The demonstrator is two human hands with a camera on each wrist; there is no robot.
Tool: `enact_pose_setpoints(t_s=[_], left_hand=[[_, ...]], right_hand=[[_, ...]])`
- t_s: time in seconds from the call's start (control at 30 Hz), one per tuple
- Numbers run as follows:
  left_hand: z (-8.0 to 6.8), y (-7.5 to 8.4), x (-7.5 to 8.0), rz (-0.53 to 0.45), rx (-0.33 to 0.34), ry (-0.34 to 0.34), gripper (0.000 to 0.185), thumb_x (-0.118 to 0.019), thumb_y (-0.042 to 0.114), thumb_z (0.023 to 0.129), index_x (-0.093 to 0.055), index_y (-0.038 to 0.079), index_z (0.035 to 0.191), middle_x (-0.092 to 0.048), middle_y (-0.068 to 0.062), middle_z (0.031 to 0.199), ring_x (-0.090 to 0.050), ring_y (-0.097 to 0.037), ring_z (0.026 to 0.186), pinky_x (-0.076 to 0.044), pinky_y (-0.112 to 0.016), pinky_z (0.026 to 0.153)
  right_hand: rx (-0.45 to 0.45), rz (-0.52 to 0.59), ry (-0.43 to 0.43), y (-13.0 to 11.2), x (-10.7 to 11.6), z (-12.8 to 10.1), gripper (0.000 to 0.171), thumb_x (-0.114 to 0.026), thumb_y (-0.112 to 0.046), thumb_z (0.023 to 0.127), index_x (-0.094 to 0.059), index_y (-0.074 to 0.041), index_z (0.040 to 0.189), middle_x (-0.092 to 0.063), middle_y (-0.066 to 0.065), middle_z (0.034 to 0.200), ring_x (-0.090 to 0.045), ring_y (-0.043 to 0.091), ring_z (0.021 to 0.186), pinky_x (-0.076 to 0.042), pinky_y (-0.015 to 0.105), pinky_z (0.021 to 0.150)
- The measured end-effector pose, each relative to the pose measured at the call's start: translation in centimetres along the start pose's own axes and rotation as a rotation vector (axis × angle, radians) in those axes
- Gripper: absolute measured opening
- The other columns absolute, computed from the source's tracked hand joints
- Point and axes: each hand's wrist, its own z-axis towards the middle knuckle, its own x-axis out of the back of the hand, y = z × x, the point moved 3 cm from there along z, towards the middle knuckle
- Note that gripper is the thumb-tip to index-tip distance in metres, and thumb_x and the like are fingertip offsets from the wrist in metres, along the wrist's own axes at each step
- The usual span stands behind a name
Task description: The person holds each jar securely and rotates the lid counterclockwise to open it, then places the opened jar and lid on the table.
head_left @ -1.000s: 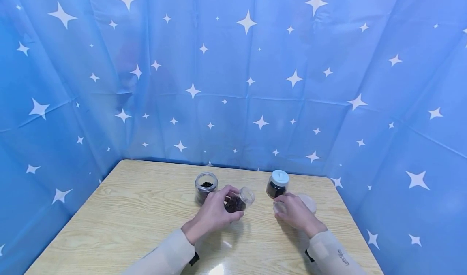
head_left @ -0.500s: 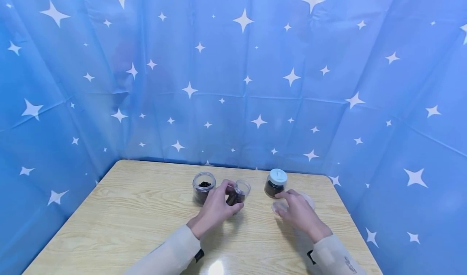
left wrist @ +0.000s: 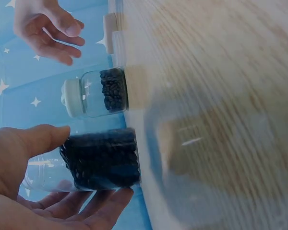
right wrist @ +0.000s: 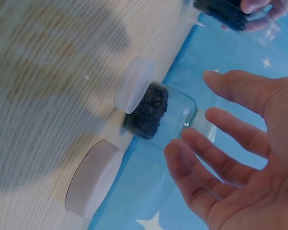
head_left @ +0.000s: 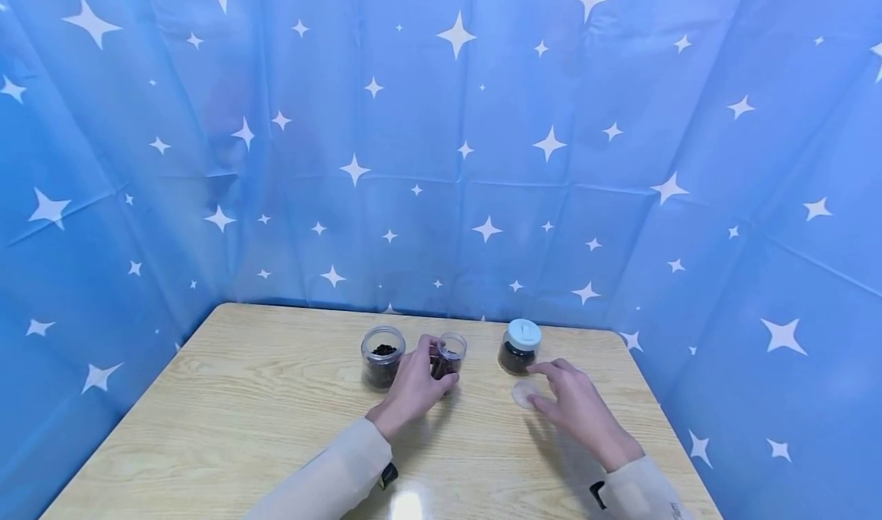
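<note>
My left hand (head_left: 416,382) grips a small clear jar (head_left: 449,355) of dark beans, fingers and thumb around its sides. That jar has no lid and stands nearly upright, its base close to the tabletop. Left of it is a wider open jar (head_left: 382,359), also holding dark beans. My right hand (head_left: 575,401) hovers with fingers spread and nothing in them. Below its fingers lies a translucent white lid (head_left: 524,394); a larger pale lid (right wrist: 93,179) shows beside it in the right wrist view, hidden behind the hand in the head view.
A jar with a pale blue lid (head_left: 524,335) stands behind the right hand, partly filled with dark beans. The wooden table (head_left: 276,397) ends at a blue curtain (head_left: 413,122) with white stars, which hangs behind and on both sides.
The jar in my left hand has gone from tilted rightward to nearly upright. My right hand has drawn back to the right, uncovering more of the translucent lid. The view has shifted slightly.
</note>
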Motion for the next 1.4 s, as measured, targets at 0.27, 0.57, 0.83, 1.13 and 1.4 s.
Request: enact_pose_setpoints(t_s=[0.27,0.57,0.83,1.13,1.4], left_hand=[[0.8,-0.6,-0.8,-0.015,0.064,0.003,0.057,-0.088,0.010,0.101,-0.057,0.001,0.149,-0.076,-0.029,0.144,-0.074,-0.045,0.138,-0.061,-0.060,0.117],[1.0,-0.5,-1.1,-0.033,0.089,0.027,0.074,-0.086,0.007,0.103,-0.047,-0.004,0.164,-0.069,-0.034,0.153,-0.069,-0.049,0.145,-0.059,-0.061,0.121],[0.5,0.2,-0.8,-0.020,0.044,0.040,0.089,-0.091,0.012,0.098,-0.042,-0.005,0.170,-0.060,-0.034,0.162,-0.064,-0.051,0.150,-0.056,-0.063,0.125],[0.0,1.2,-0.2,0.047,-0.022,0.056,0.090,-0.091,0.017,0.101,-0.040,0.000,0.174,-0.053,-0.029,0.168,-0.057,-0.046,0.157,-0.053,-0.061,0.128],[-0.3,3.2,0.6,0.091,-0.128,0.100,0.081,-0.092,0.022,0.100,-0.051,0.006,0.169,-0.053,-0.025,0.173,-0.056,-0.047,0.158,-0.050,-0.064,0.130]], right_hand=[[0.003,0.007,0.016,-0.2,0.5,-0.3,0.045,-0.098,-0.009,0.092,-0.082,-0.006,0.135,-0.081,0.015,0.124,-0.070,0.022,0.090,-0.060,0.034,0.075],[0.000,0.018,0.022,-0.2,0.4,-0.5,0.045,-0.098,-0.010,0.093,-0.083,-0.008,0.135,-0.081,0.015,0.125,-0.071,0.021,0.092,-0.061,0.034,0.076],[0.023,0.015,0.081,-0.1,0.6,-0.8,0.044,-0.098,-0.009,0.091,-0.084,-0.009,0.133,-0.082,0.013,0.124,-0.072,0.017,0.094,-0.064,0.035,0.078],[0.040,0.014,0.123,0.0,1.0,-0.9,0.042,-0.097,-0.012,0.094,-0.084,-0.013,0.134,-0.082,0.012,0.128,-0.076,0.020,0.101,-0.068,0.041,0.083],[0.034,0.024,0.148,0.0,1.5,-0.9,0.042,-0.095,-0.013,0.096,-0.082,-0.010,0.136,-0.080,0.018,0.132,-0.083,0.038,0.104,-0.071,0.054,0.087]])
